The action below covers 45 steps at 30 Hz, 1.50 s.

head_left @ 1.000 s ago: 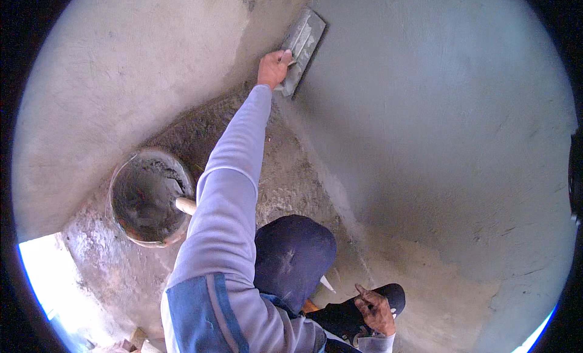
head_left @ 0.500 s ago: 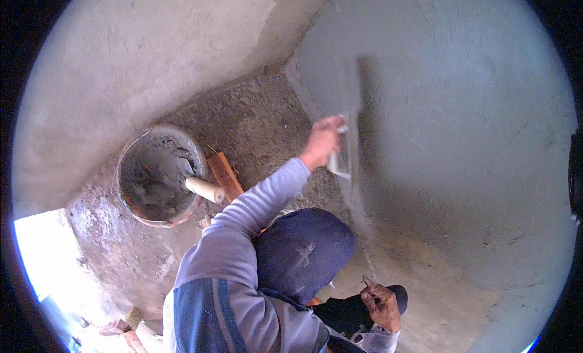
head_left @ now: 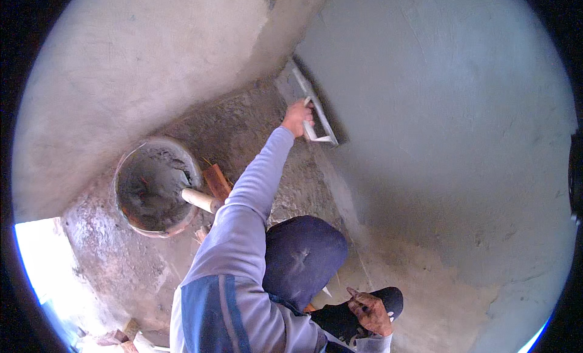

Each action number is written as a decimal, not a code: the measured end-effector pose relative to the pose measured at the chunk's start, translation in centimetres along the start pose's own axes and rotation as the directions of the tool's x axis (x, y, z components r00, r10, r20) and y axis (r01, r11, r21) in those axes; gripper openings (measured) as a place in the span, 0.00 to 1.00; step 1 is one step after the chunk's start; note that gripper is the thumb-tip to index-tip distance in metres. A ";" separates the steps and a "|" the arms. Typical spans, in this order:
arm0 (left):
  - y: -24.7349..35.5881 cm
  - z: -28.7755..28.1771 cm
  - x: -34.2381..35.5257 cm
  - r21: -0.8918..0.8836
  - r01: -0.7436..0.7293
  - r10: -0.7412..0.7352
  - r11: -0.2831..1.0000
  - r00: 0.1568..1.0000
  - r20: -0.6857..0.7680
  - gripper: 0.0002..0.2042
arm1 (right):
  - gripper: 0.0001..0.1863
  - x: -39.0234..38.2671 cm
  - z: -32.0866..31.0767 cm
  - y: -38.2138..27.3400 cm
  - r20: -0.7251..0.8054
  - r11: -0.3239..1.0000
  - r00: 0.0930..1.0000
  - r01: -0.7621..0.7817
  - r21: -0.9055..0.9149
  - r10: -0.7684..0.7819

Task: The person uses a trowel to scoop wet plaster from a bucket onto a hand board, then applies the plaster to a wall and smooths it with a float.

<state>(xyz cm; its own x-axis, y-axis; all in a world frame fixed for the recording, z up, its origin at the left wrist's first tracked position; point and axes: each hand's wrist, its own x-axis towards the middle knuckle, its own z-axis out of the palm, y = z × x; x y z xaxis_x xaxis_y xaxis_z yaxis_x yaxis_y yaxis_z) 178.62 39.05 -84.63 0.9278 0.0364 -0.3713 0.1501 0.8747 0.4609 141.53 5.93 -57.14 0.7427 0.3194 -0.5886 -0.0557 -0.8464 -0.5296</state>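
My left hand (head_left: 297,117) grips the pale handle of a long plastering trowel (head_left: 328,123). Its narrow blade lies against the wet grey wall (head_left: 437,110), low down near the far corner. Down at the right, my right hand (head_left: 370,315) is off the wall, beside a dark rounded shape that may be a shoe or my other knee. Its fingers are curled, and I see nothing in them. My dark blue knee (head_left: 306,256) is bent between the two arms.
A bucket (head_left: 124,214) of grey mortar stands at the left, with a wooden-handled tool (head_left: 199,200) leaning in it. Beside it lies a reddish block (head_left: 217,181). An unplastered-looking wall (head_left: 152,61) rises at the far left. Broken pieces (head_left: 124,339) lie at the lower left.
My left hand and the trowel have moved left and away, toward the corner, and the blade has turned from upright to slanted. My right hand has shifted slightly left and nearer.
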 end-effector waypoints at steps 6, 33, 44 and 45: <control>5.1 7.0 -3.0 0.090 -0.077 0.074 0.993 0.997 0.036 0.10 | 0.20 0.4 0.4 0.1 -0.010 1.000 1.000 0.000 -0.006 0.000; 20.0 29.1 -10.7 0.688 -0.721 0.679 -0.079 0.467 0.567 0.23 | 0.25 -1.0 -1.5 1.6 -0.189 0.968 0.950 0.247 -0.033 -0.249; -4.1 25.7 -25.0 0.507 -0.839 0.075 0.196 0.529 0.846 0.23 | 0.21 0.8 1.0 0.4 -0.052 0.942 0.953 0.284 -0.180 -0.297; -4.3 24.5 -24.5 0.513 -0.815 0.107 0.269 0.554 0.825 0.20 | 0.21 0.4 0.9 0.5 -0.035 0.946 0.958 0.275 -0.173 -0.285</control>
<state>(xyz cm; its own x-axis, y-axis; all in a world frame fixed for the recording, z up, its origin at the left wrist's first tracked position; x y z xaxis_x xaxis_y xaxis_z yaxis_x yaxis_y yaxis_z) 163.64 22.54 -57.78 0.8122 -0.2851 0.5089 -0.5410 -0.0422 0.8399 141.22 6.04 -58.14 0.7505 0.5325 -0.3915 0.2669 -0.7861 -0.5575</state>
